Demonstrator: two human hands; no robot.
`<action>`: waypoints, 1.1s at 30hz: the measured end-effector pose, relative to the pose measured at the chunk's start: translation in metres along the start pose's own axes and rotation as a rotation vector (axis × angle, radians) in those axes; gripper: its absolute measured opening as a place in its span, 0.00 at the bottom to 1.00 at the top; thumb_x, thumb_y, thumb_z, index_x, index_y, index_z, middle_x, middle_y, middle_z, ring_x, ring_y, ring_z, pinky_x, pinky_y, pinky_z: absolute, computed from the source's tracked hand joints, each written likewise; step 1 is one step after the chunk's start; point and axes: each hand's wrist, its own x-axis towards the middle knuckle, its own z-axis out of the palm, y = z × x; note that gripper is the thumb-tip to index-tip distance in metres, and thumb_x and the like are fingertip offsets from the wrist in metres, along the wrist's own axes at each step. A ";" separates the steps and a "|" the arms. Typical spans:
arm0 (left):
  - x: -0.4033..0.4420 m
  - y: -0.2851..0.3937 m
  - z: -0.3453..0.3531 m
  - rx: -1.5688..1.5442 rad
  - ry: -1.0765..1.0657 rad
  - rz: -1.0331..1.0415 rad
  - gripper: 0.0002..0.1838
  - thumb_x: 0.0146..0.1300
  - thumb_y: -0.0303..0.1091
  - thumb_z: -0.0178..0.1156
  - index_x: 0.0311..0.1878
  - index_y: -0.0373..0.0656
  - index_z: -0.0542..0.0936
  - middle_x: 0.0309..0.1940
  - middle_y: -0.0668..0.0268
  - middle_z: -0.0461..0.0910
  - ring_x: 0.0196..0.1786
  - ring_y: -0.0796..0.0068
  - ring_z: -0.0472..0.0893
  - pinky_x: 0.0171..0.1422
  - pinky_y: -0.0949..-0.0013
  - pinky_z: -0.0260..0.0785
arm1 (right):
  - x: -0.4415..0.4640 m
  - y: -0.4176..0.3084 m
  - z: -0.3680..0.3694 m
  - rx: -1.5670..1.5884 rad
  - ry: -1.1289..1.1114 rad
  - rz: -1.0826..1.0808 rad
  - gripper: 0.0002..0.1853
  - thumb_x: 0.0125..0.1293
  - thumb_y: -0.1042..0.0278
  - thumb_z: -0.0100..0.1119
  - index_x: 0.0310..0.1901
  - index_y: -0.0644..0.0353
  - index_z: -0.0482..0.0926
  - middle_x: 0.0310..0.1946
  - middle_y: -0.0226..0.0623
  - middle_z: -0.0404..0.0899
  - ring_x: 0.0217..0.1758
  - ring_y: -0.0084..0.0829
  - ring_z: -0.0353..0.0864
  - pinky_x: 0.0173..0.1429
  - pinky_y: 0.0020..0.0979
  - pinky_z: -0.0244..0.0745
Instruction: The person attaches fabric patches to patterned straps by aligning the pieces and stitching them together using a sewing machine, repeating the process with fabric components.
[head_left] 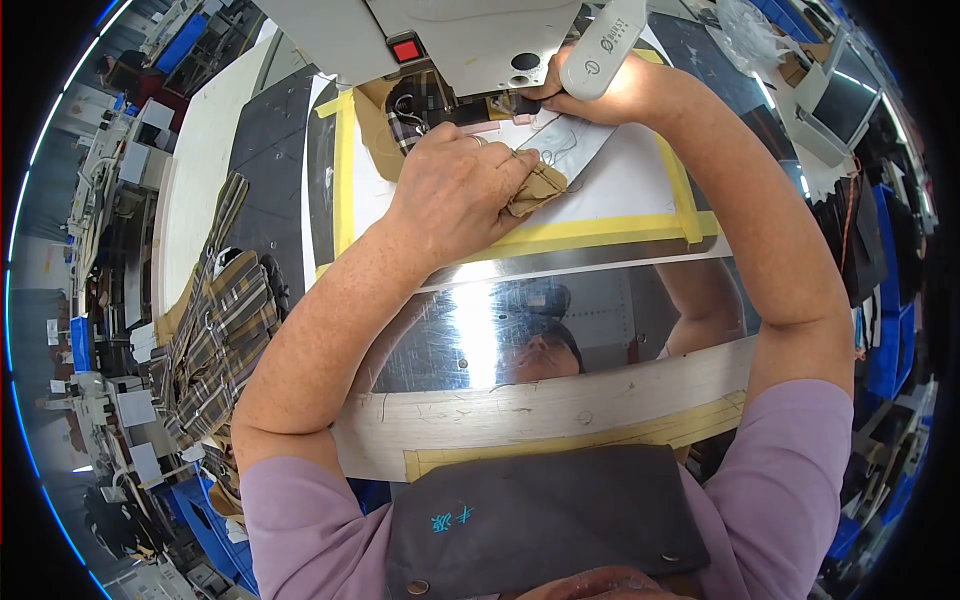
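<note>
My left hand (460, 190) is closed on a folded tan cloth piece (540, 185), just in front of the sewing machine head (470, 45). Dark plaid and tan fabric (415, 105) lies up and left of that hand, partly under the machine. My right hand (590, 90) is raised at the right of the machine head, its fingers bent beside the needle area and partly hidden by a white lamp arm (606, 45). Beneath it lies a grey-white strip (575, 150) with loose threads on it. What the right fingers hold is hidden.
Yellow tape (600, 230) frames the white work surface. Nearer me is a shiny metal plate (420, 345) on the wooden table edge (480, 425). Plaid garments (215, 330) hang at the left. A tablet-like screen (840, 105) and plastic bag (750, 35) are at the upper right.
</note>
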 end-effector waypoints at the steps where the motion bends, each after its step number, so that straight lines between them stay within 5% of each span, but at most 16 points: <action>1: 0.000 0.000 -0.001 -0.002 -0.005 -0.003 0.25 0.51 0.45 0.75 0.54 0.51 0.86 0.28 0.72 0.78 0.34 0.70 0.81 0.45 0.64 0.66 | -0.001 0.001 0.001 0.015 0.021 -0.015 0.17 0.64 0.64 0.66 0.54 0.46 0.88 0.42 0.37 0.85 0.48 0.35 0.84 0.55 0.34 0.79; 12: -0.005 -0.002 -0.011 -0.009 -0.010 -0.063 0.22 0.55 0.48 0.73 0.51 0.49 0.88 0.30 0.69 0.81 0.37 0.70 0.82 0.50 0.64 0.65 | 0.001 0.025 0.028 -0.005 0.126 -0.098 0.19 0.68 0.64 0.61 0.61 0.45 0.84 0.50 0.39 0.82 0.56 0.38 0.82 0.61 0.36 0.76; 18: -0.012 -0.001 -0.021 -0.063 -0.053 -0.129 0.23 0.59 0.52 0.71 0.51 0.47 0.88 0.36 0.65 0.85 0.44 0.65 0.83 0.64 0.55 0.64 | -0.007 0.020 0.027 0.171 0.123 -0.036 0.22 0.66 0.65 0.66 0.62 0.46 0.84 0.56 0.39 0.80 0.60 0.39 0.80 0.68 0.37 0.73; 24: -0.015 0.011 -0.052 -0.080 -0.161 -0.180 0.22 0.62 0.55 0.68 0.44 0.45 0.89 0.33 0.65 0.84 0.42 0.64 0.83 0.64 0.56 0.64 | -0.033 -0.002 0.021 0.148 0.155 -0.052 0.27 0.63 0.65 0.70 0.65 0.52 0.80 0.63 0.42 0.78 0.66 0.43 0.77 0.71 0.38 0.72; 27: -0.026 0.008 -0.055 -0.143 0.056 -0.244 0.21 0.62 0.54 0.68 0.42 0.44 0.89 0.34 0.66 0.84 0.43 0.64 0.82 0.62 0.58 0.64 | -0.049 -0.020 0.017 0.206 0.085 -0.039 0.29 0.61 0.68 0.71 0.66 0.54 0.79 0.64 0.43 0.77 0.67 0.44 0.77 0.72 0.39 0.72; 31: -0.034 -0.018 -0.051 -0.130 0.160 -0.494 0.22 0.61 0.45 0.69 0.55 0.44 0.85 0.54 0.60 0.83 0.56 0.60 0.82 0.72 0.62 0.65 | -0.062 -0.032 0.023 0.263 0.115 -0.020 0.29 0.62 0.71 0.71 0.67 0.53 0.79 0.63 0.45 0.76 0.64 0.44 0.78 0.69 0.39 0.75; 33: -0.041 -0.039 -0.047 -0.332 0.008 -0.725 0.29 0.60 0.39 0.68 0.65 0.40 0.78 0.62 0.58 0.79 0.61 0.64 0.81 0.70 0.66 0.68 | -0.066 -0.034 0.024 0.294 0.144 -0.022 0.28 0.64 0.70 0.69 0.67 0.54 0.79 0.62 0.45 0.76 0.64 0.43 0.77 0.69 0.38 0.73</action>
